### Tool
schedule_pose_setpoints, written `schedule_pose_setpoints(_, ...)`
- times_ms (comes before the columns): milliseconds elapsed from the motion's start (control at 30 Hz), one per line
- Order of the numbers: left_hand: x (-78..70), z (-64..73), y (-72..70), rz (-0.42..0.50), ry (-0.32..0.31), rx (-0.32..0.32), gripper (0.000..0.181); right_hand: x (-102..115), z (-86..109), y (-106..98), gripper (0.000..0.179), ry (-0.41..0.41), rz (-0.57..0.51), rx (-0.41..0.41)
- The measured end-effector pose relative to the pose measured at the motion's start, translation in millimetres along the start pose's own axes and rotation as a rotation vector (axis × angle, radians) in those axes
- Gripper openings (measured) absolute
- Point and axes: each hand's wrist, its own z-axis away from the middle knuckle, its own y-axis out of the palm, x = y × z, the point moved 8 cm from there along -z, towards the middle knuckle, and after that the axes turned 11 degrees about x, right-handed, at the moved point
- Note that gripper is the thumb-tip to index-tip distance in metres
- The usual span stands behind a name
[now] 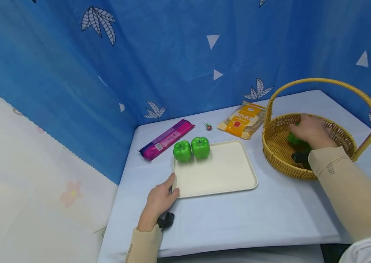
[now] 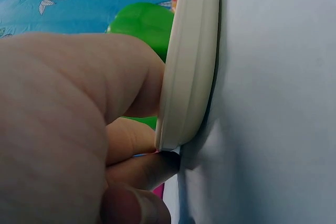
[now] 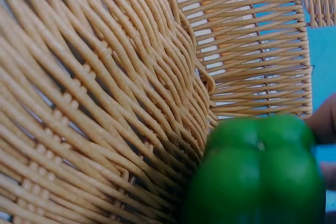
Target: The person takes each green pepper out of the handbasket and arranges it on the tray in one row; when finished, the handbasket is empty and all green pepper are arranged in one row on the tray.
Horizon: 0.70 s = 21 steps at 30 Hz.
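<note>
Two green bell peppers stand side by side on the cream tray, near its far left corner. My left hand holds the tray's near left corner, thumb and fingers against its rim; the tray edge is close up in the left wrist view, with green pepper behind the hand. My right hand reaches into the yellow wicker basket and grips another green bell pepper. Only some fingertips show at the right edge of the right wrist view.
Behind the tray lie a purple-pink snack packet, a small wrapped lollipop and an orange-and-clear bag of grain. The basket's tall arched handle rises over the right hand. Blue patterned cloth hangs behind the white-covered table.
</note>
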Motion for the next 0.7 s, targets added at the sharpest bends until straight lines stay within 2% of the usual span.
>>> schedule_pose_setpoints(200, -2.2, 1.8, -1.7, -0.003, 0.023, -0.011, 0.064, 20, -3.3, 12, 0.080, -0.198, -0.030, 0.108)
schedule_pose_setpoints(300, -2.5, 2.5, -1.3, -0.004, 0.022, -0.011, 0.064, 27, -3.2, 16, 0.088, -0.242, -0.052, 0.156)
schedule_pose_setpoints(400, -2.2, 2.4, -0.5, -0.008, 0.021, -0.005, 0.064, 27, -1.1, 15, 0.096, -0.234, -0.053, 0.148)
schedule_pose_setpoints(567, -0.7, -0.1, -0.9, -0.016, 0.019, -0.009, 0.064, 15, 4.1, 9, 0.095, -0.147, -0.083, 0.108)
schedule_pose_setpoints(700, 0.8, -0.3, -0.3, -0.017, 0.013, -0.009, 0.064, 12, 5.5, 11, 0.095, -0.123, -0.080, 0.145)
